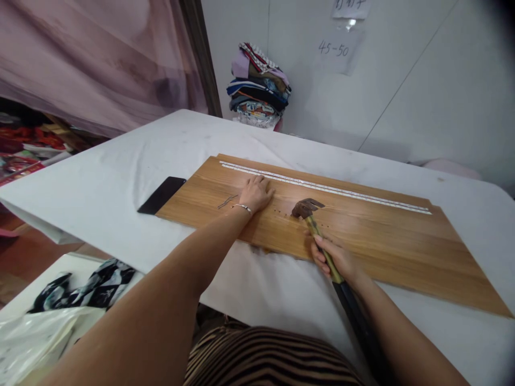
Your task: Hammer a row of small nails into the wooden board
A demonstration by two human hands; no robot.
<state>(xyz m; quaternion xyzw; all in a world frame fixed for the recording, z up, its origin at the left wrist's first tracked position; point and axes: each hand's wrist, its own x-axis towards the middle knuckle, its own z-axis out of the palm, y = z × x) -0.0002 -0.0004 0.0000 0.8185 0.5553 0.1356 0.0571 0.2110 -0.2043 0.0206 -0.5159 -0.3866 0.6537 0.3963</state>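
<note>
A long wooden board (pixel 386 236) lies flat on the white-covered table. My left hand (pixel 256 194) rests palm down on it, fingers spread towards two white printed strips (pixel 325 187) along the far edge. Beside that wrist lie a few thin nails (pixel 227 201). My right hand (pixel 328 254) is wrapped round the handle of a claw hammer (pixel 309 208), gripping it partway up below the rusty head. The head is at the board's surface, next to a row of small dark nail heads or holes (pixel 280 212); which of these I cannot tell.
A dark flat panel (pixel 163 195) sticks out by the board's left end. The white tablecloth (pixel 132 161) covers the table. Folded clothes (pixel 260 88) are stacked against the wall. Patterned cloth (pixel 86 287) and a plastic bag (pixel 36 343) lie at lower left.
</note>
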